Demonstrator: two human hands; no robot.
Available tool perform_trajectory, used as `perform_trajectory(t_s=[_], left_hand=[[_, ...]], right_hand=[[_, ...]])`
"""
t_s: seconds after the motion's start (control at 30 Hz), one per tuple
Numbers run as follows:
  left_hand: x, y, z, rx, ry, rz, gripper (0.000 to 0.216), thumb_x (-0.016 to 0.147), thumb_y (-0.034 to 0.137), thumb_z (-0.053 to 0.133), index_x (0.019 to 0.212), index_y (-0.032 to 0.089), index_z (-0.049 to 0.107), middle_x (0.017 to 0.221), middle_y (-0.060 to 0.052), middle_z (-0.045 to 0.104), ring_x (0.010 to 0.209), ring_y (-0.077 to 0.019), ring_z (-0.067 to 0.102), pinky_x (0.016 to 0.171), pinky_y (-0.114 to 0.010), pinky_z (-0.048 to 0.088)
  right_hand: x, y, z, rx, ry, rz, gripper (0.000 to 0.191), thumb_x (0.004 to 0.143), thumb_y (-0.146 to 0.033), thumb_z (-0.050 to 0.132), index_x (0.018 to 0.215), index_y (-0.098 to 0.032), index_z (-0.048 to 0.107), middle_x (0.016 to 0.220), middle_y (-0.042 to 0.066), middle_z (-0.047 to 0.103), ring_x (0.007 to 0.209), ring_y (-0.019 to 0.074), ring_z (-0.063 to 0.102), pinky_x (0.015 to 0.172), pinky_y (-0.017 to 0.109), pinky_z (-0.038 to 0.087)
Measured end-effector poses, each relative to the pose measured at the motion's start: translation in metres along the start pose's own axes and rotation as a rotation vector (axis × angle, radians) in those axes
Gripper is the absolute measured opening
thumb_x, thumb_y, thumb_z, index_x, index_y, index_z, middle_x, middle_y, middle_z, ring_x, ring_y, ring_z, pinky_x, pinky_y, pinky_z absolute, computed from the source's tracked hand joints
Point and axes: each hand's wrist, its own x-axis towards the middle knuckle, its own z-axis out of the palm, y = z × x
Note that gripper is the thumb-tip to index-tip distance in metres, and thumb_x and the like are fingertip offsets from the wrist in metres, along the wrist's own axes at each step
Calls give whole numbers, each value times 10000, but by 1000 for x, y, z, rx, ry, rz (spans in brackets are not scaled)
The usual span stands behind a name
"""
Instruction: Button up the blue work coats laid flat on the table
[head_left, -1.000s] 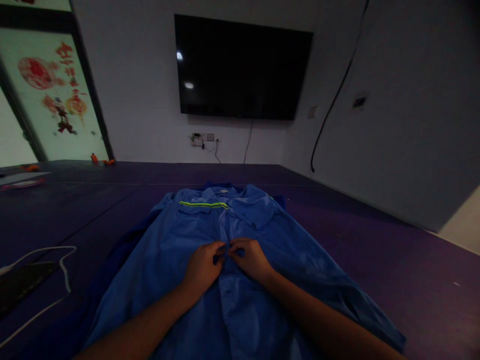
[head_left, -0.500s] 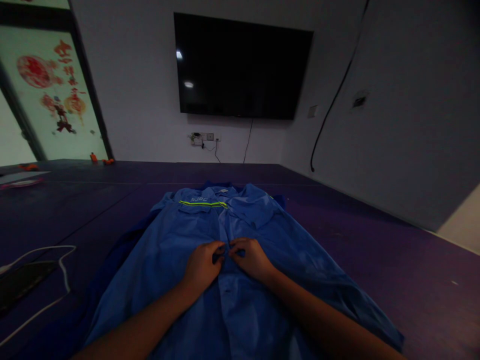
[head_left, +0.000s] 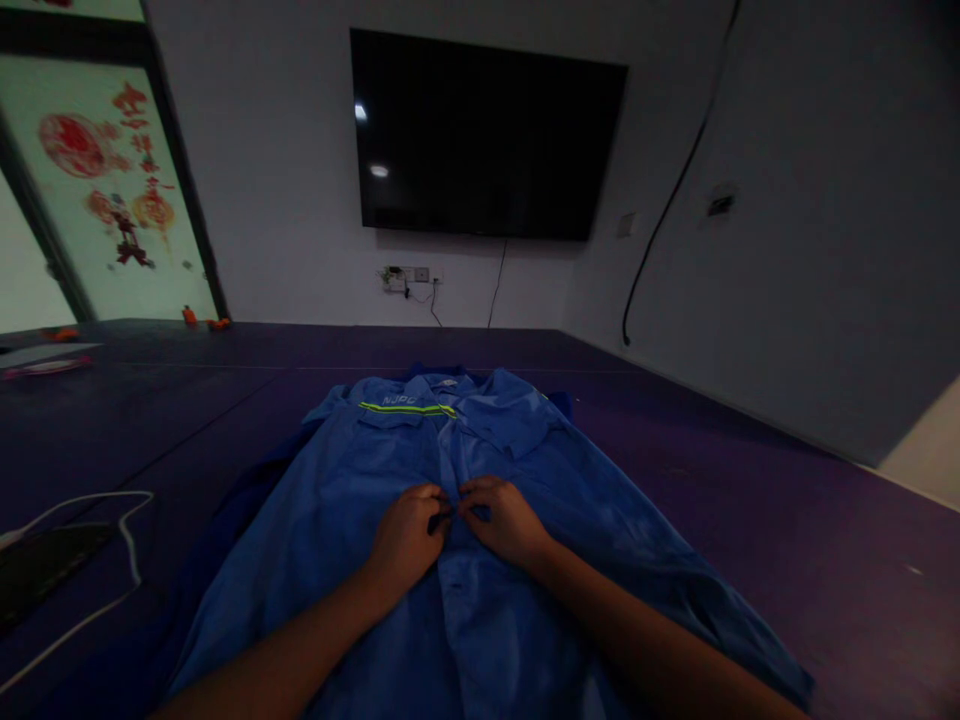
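Blue cloth front and centre here: a long-sleeved work shirt (head_left: 360, 480) lying on its back on a dark purple floor (head_left: 750, 440), collar toward the floor's far edge, lower part running out of view at the near edge. There's a yellow-green stripe (head_left: 405, 408) across one side of the chest, white letters (head_left: 399, 399) just above it, last one too blurry to read.

Both hands are right on the front opening, about mid-shirt. Left hand (head_left: 411, 532) has thumb and fingertips pinched on the fabric there, and the right hand (head_left: 502, 518) is doing the same just beside it, fingertips nearly meeting. Can't tell if there's a button between them.

Some darker blue cloth (head_left: 225, 525) pokes out from under the shirt, along its left side and behind the collar. Over by the floor's near left corner there's a dark flat thing (head_left: 56, 562) with a white cable (head_left: 131, 550) looping beside it. A couple of small orange things (head_left: 189, 315) sit at the far left corner, near the door (head_left: 165, 200), and a big black TV (head_left: 487, 135) hangs on the wall above the far edge.
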Motion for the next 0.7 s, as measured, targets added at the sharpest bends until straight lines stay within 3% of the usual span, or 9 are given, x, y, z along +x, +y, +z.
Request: perform_trajectory(t_s=[0.47,0.7], left_hand=[[0,2,-3,46,-40,50,222,757,147,491,866,170,682,977,-54,635,933,-180,566,857,-287,431],[0,-2,0,30,-20,78,235,747,162,515,918,181,675,1059,-63,613,1013,-190,538,908,-297,412]], right_hand=[[0,-1,-1,-32,-5,35,190,733,-164,530,784,-212,707,971,43,666,904,162,603,809,249,440],[0,3,1,-23,-7,35,193,737,-170,528,781,-225,708,958,33,669,892,161,605,807,256,443]])
